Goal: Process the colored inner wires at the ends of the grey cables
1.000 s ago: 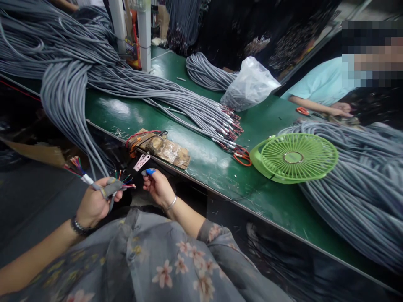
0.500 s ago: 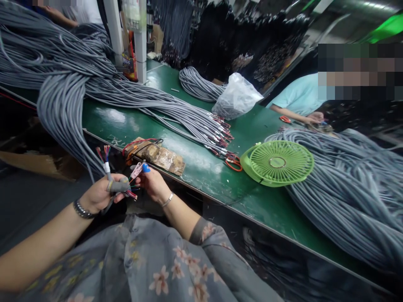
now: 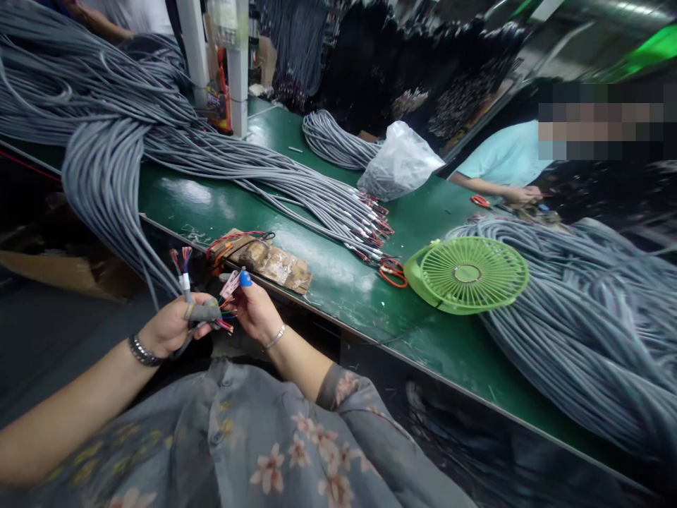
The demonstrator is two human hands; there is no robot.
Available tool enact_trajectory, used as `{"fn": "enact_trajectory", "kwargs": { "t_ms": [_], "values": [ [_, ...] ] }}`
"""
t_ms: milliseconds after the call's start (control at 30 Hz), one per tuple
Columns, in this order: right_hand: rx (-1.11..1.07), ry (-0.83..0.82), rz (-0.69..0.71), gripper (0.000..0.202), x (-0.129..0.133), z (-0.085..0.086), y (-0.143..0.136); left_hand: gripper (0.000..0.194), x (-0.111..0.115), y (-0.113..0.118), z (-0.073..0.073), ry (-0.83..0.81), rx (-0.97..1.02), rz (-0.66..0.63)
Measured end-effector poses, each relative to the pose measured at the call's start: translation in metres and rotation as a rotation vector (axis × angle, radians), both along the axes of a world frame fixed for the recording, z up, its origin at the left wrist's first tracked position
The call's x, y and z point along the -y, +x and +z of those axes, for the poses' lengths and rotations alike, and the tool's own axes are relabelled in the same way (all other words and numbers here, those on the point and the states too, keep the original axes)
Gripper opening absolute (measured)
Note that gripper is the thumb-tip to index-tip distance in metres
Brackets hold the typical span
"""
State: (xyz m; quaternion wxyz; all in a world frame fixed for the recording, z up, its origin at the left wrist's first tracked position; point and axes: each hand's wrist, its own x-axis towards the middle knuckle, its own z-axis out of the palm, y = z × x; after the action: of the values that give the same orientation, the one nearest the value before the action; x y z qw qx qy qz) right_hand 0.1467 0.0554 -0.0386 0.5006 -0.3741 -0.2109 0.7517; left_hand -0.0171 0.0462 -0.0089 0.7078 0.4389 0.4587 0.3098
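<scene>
My left hand is closed around a grey multi-core cable, whose white-banded end sticks up with thin coloured wires fanned out. A grey wrap covers its thumb. More stripped wires, red, pink and green, poke out past that thumb toward my right hand. The right hand is pinched on some of these thin wires, its thumb tip under a blue cover. Just above its fingers sits a small pinkish-white piece with dark marks; what holds it is hidden.
A wooden block with wires lies at the green table's near edge. Grey cable bundles spread across the left and right. A green fan and a plastic bag stand beyond. A co-worker sits at right.
Both my hands have shifted slightly to the right with the cable, staying close together. The co-worker's hands at the right have moved a little.
</scene>
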Motion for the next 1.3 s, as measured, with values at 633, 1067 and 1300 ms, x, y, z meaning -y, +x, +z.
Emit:
{"fn": "enact_trajectory", "kwargs": {
  "t_ms": [633, 1067, 1300],
  "values": [
    [-0.006, 0.066, 0.025, 0.048, 0.004, -0.003, 0.003, 0.036, 0.034, 0.013, 0.016, 0.086, 0.002, 0.273],
    [-0.07, -0.01, -0.039, 0.047, -0.002, -0.002, -0.001, 0.035, 0.03, 0.024, 0.015, 0.004, -0.014, 0.333],
    [-0.1, -0.09, 0.064, 0.059, -0.002, 0.002, 0.005, 0.034, 0.039, 0.019, 0.016, 0.055, -0.03, 0.337]
  ]
}}
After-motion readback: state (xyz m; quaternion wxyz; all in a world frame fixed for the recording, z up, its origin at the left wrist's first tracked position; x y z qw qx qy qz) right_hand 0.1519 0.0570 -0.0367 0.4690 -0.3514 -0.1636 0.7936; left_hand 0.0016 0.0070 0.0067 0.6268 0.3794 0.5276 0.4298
